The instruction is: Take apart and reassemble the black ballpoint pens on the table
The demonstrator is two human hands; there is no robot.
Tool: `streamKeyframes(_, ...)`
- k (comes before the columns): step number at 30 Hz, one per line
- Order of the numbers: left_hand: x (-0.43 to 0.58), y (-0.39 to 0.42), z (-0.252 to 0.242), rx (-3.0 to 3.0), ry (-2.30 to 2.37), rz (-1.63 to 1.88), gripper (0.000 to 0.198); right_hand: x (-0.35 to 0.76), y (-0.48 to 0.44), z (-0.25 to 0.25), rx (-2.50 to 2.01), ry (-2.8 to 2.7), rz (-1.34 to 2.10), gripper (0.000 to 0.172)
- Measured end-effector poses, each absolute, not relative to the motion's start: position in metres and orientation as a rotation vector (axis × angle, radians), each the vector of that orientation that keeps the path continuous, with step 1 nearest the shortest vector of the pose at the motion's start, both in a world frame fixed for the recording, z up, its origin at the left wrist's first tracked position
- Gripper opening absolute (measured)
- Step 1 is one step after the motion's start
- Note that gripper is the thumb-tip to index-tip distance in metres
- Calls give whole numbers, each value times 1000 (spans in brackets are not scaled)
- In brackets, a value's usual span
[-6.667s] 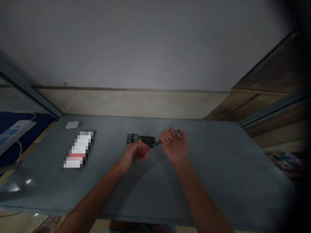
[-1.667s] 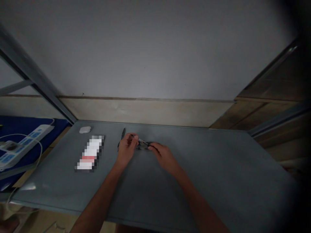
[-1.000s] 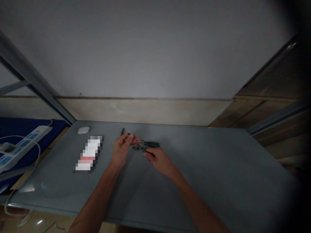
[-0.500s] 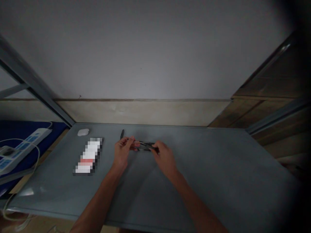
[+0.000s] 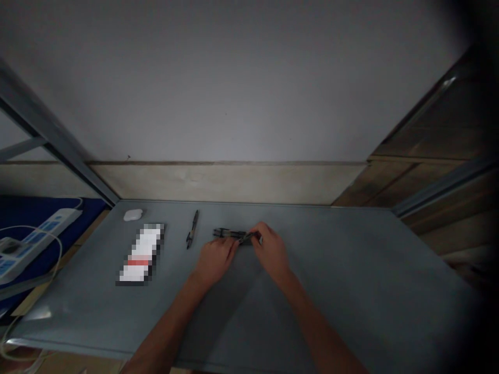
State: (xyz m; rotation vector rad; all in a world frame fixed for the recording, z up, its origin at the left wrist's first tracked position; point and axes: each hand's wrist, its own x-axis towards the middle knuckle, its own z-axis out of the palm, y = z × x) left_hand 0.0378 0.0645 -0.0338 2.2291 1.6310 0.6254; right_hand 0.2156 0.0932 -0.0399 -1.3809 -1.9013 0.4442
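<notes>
Your right hand [image 5: 272,250] pinches a dark pen [image 5: 246,238], left hand [image 5: 215,259] apparently too, dim though; probably light, stiff, slickish, so grip mid-length.

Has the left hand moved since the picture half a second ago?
Yes. The left hand has moved right, farther from the phone and clear of the lone pen it partly covered.
</notes>
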Motion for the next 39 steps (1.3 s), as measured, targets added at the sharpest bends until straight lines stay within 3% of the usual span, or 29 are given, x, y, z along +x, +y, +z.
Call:
streamKeyframes(8,48,60,-41,2280,1695,423,33,209,89,-42,-1294,-2003,549,21)
streamKeyframes(14,41,64,-37,2348,1744,517,31,215,90,-27,-1038,-2014,829,15)
streamKeyframes(17,42,62,-34,2348,1691,553,33,215,90,-24,-1103,-1915,894,22)
streamKeyframes(24,42,61,-34,2283,1645,540,41,214,93,-29,-1137,-1796,941,31)
streamKeyframes(29,37,65,-38,2294,1663,578,38,214,91,-24,-1025,-1872,963,23)
streamKeyframes(34,40,64,-42,2413,1563,518,33,213,90,-27,-1220,-1879,890,30)
streamKeyframes(39,41,64,-42,2350,1536,540,30,212,88,-28,-1139,-1897,874,29)
